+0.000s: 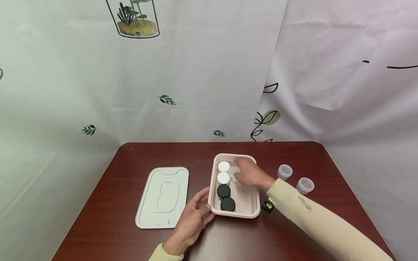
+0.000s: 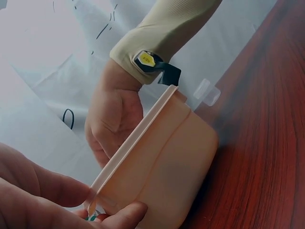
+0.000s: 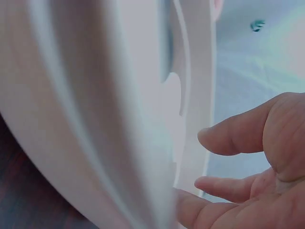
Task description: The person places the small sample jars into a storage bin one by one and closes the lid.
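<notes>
— Hands first: where were they?

— Her left hand pinched the near left corner of the shallow pink plastic tray, thumb on its rim. Right hand reached inside, fingers curled over a small clear plastic jar against the tray's far end; whether it gripped, I couldn't tell.

— And around it?

— Two round white lids and two glossy black lids lay in a row along the tray's left wall. Flat pale rectangular lid lay left of it on the dark red tabletop; two clear lidded jars stood towards the right edge.
</notes>
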{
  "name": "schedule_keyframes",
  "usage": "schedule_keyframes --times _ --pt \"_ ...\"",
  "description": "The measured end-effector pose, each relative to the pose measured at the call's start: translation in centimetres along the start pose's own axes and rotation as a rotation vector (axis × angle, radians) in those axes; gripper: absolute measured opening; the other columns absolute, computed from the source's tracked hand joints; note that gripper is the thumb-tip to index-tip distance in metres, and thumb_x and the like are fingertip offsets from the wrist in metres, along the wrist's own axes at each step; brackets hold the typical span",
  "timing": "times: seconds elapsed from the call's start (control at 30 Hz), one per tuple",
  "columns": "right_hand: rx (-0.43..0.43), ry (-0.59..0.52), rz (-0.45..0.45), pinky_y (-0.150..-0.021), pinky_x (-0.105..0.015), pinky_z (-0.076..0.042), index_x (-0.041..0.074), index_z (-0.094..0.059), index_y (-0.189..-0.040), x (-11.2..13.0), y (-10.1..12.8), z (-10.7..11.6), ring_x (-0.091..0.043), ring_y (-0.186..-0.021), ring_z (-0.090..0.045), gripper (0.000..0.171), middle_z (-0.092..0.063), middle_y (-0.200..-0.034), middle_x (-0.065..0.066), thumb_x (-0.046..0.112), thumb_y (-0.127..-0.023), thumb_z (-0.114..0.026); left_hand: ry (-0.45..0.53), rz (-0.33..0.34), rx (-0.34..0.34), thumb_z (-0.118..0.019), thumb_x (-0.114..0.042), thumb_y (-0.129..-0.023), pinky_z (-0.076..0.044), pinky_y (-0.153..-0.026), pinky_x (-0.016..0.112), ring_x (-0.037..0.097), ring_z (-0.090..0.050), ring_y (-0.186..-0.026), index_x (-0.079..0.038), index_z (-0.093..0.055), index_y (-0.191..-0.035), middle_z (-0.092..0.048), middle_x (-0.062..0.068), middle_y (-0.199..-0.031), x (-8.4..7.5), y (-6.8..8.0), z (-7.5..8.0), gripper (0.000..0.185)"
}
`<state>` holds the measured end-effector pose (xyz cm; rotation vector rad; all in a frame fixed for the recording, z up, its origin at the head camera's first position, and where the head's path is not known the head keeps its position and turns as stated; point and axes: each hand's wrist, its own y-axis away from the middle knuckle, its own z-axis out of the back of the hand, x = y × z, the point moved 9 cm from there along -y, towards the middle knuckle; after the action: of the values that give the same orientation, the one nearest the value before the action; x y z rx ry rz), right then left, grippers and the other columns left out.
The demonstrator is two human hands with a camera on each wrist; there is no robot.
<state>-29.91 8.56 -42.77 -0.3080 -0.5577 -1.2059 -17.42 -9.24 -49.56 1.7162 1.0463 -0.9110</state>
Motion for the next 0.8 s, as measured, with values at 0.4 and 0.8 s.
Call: schedule_keyframes --times 0.4,0.8 --pt "-0.097 -0.227 -0.02 -0.11 -0.056 -0.051 -0.007 -0.051 -0.148 -1.0 2.4 5.5 -0.045 -0.135 -0.059 0.052 -0.058 -0.148 -0.029 0.007 -0.099 -0.061 0.002 0.0 -0.013 -0.05 0.001 -0.104 -0.055 -0.096 0.034 0.023 -0.06 -0.125 -0.005 -0.03 -0.165 -0.034 0.026 -0.158 0.3 0.0 0.2 0.064" --pt "-0.177 -0.383 -0.145 -0.089 -0.01 -0.049 -0.003 -0.044 -0.156 -8.3 8.0 10.3 -0.042 -0.136 -0.06 0.06 -0.055 -0.151 -0.03 0.016 -0.104 -0.066 0.006 -0.014 0.001 -0.05 -0.001 -0.104 -0.055 -0.097 0.035 0.024 -0.06 -0.126 -0.004 -0.031 -0.164 -0.035 0.025 -0.158 0.1 -0.1 0.2 0.063"
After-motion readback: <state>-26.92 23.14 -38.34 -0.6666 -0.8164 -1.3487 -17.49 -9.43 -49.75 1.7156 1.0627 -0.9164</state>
